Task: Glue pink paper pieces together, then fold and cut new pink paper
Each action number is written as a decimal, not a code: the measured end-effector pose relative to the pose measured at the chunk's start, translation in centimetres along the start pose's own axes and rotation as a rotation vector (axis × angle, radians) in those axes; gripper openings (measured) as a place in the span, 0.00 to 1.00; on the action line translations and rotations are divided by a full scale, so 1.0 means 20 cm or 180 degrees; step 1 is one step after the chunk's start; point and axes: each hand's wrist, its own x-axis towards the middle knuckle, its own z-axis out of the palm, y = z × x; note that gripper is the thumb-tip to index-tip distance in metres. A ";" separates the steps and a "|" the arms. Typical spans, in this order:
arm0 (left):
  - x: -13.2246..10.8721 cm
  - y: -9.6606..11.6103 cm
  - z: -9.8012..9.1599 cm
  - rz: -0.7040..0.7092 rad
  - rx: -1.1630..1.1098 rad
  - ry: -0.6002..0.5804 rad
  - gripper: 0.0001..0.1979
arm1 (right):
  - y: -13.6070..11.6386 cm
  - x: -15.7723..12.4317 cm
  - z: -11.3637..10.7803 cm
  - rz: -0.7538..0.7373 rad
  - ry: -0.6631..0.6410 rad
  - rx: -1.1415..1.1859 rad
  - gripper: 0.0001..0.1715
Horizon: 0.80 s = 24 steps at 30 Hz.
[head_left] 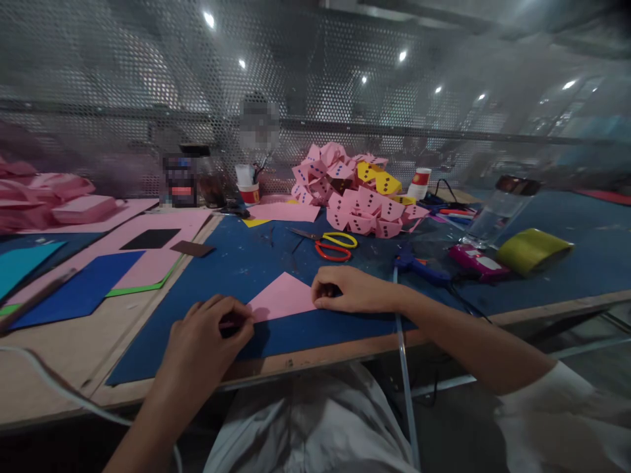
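Note:
A folded pink paper triangle (284, 299) lies on the blue mat (197, 348) near the table's front edge, its point facing away from me. At its left corner, my left hand (211, 325) pinches the paper between thumb and fingers. My right hand (345, 289) has its fingers curled on the right corner, thumb and forefinger pressed together there. The fingers partly cover both corners. Just beyond the paper lie scissors (332, 246) with one yellow and one red handle loop. To the right of my right hand rests a blue glue gun (421, 267) with a clear glue stick.
Behind the scissors is a pile of folded pink and yellow papers (345, 190) with dark dots. Coloured sheets (83, 289) lie at left. A clear bottle (500, 213), a yellow tape roll (535, 251) and a magenta object (478, 261) are at right. Paper cups (248, 184) stand near the mesh screen.

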 end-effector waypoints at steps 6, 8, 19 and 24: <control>0.00 -0.05 -0.02 -0.0053 0.0131 -0.0062 0.09 | 0.00 0.00 0.00 0.0002 -0.0005 -0.0015 0.02; 0.00 -0.07 -0.03 -0.0058 0.0132 -0.0103 0.09 | 0.00 0.00 0.00 -0.0005 0.0001 -0.0027 0.03; -0.02 -0.09 -0.05 -0.0005 0.0114 -0.0028 0.10 | -0.01 0.00 0.00 0.0007 -0.0003 -0.0042 0.02; -0.01 -0.10 -0.05 0.0013 0.0119 -0.0042 0.10 | -0.01 0.00 0.00 0.0011 -0.0012 -0.0023 0.03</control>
